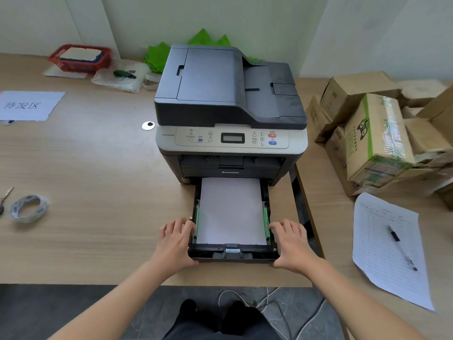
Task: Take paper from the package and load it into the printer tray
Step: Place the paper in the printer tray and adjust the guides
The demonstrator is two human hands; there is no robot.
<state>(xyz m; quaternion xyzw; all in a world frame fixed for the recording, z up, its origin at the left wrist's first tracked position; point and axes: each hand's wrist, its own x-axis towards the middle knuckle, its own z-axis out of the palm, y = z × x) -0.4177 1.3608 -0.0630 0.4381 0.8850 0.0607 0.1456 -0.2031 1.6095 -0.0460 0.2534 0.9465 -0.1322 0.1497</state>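
A dark grey printer stands in the middle of the wooden desk. Its black paper tray is pulled out toward me, with a stack of white paper lying flat between green side guides. My left hand grips the tray's front left corner, fingers over the left wall and thumb under the front. The tray's front right corner is held the same way by my right hand. No paper package is clearly visible.
Cardboard boxes pile up on the right. A printed form with a pen lies at the right front. A tape roll, a labelled sheet and a red basket sit on the left. Cables hang below the desk edge.
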